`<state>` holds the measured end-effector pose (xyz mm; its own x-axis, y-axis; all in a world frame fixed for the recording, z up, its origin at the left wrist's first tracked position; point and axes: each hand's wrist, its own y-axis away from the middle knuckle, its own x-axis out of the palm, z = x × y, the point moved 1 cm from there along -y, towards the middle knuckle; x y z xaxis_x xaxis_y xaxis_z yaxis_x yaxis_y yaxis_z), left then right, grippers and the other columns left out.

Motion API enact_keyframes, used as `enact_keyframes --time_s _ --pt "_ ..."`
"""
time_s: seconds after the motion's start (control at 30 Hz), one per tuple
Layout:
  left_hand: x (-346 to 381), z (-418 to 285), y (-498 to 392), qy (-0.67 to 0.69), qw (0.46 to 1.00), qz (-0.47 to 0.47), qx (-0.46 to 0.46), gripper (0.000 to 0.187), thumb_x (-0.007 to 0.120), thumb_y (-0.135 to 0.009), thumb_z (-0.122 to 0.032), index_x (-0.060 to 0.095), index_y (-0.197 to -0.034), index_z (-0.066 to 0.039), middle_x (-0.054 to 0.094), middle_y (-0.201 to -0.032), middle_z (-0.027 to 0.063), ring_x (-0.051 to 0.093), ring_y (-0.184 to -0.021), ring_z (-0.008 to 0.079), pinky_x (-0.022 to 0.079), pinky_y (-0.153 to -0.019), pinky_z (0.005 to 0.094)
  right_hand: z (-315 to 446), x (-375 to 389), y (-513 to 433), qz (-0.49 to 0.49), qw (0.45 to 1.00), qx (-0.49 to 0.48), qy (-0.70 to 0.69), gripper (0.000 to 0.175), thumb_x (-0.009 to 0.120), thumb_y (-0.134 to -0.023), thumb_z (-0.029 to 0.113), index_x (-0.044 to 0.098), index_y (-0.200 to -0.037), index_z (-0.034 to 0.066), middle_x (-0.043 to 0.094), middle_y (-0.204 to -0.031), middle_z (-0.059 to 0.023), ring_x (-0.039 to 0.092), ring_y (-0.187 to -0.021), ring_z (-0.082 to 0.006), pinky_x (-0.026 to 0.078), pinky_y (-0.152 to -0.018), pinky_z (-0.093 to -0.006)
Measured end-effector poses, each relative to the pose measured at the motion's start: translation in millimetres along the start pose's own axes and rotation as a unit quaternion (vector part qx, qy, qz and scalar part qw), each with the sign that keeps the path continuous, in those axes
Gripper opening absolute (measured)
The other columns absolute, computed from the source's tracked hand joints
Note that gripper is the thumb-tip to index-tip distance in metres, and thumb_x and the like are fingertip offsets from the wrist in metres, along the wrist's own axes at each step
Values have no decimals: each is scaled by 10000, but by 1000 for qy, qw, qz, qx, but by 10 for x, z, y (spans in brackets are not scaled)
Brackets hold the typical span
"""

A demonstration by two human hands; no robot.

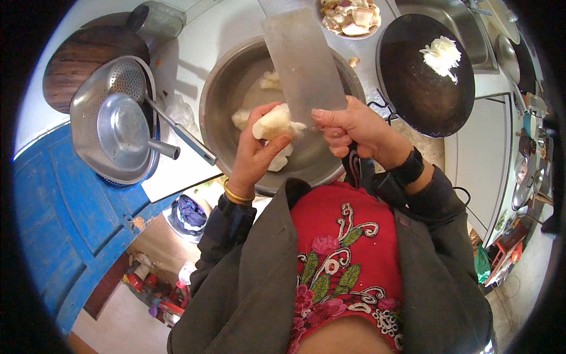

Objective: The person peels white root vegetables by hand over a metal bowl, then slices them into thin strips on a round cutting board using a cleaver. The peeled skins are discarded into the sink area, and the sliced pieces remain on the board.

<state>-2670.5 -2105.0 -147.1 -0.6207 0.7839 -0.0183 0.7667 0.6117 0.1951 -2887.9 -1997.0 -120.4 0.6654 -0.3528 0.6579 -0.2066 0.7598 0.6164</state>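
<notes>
My left hand grips a pale, peeled chunk of vegetable above a wide metal basin. A cleaver is in my right hand, its broad blade pointing away from me over the basin. The blade's near end is close to the chunk; whether they touch I cannot tell. Below, more pale pieces lie in the basin: one toward the far side, one at the left, and one under my left hand, partly hidden.
A round dark chopping board at the right bears white shreds. Behind it is a metal sink. A bowl of peelings stands at the back. At left are a metal colander, a skimmer, a metal ladle and a blue door.
</notes>
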Motion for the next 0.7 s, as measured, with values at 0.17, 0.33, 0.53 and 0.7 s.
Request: enact_keyframes --time_s 0.17,0.33,0.53,0.7 --pt "-119 31 62 179 981 -28 -70 556 730 -953 -184 493 -1428 -19 603 -1339 134 634 -1143 217 565 -870 351 36 -57 35 -59 990 -37 126 149 672 -973 166 642 -1001 24 527 -653 17 473 -543 -77 408 -483 -294" --pt "-133 138 147 353 931 -42 -84 638 736 -953 -246 445 -1469 -10 582 -1369 166 650 -1118 299 566 -822 405 34 49 90 -85 891 -285 342 288 659 -966 142 673 -1197 -30 683 -827 -24 610 -770 -103 519 -703 -303" --pt "-84 202 152 442 891 -27 -100 698 717 -956 -389 397 -1492 -77 539 -1410 189 608 -1187 407 586 -862 444 -14 122 147 -63 960 -204 181 257 664 -984 178 677 -1172 3 644 -771 29 550 -654 -46 449 -564 -250" --pt "78 226 138 505 855 -32 -119 660 664 -976 -463 440 -1459 -73 592 -1343 165 639 -1087 355 525 -746 379 -45 167 123 -66 960 -220 158 204 668 -992 212 673 -1105 42 589 -693 63 460 -533 -15 338 -452 -223"
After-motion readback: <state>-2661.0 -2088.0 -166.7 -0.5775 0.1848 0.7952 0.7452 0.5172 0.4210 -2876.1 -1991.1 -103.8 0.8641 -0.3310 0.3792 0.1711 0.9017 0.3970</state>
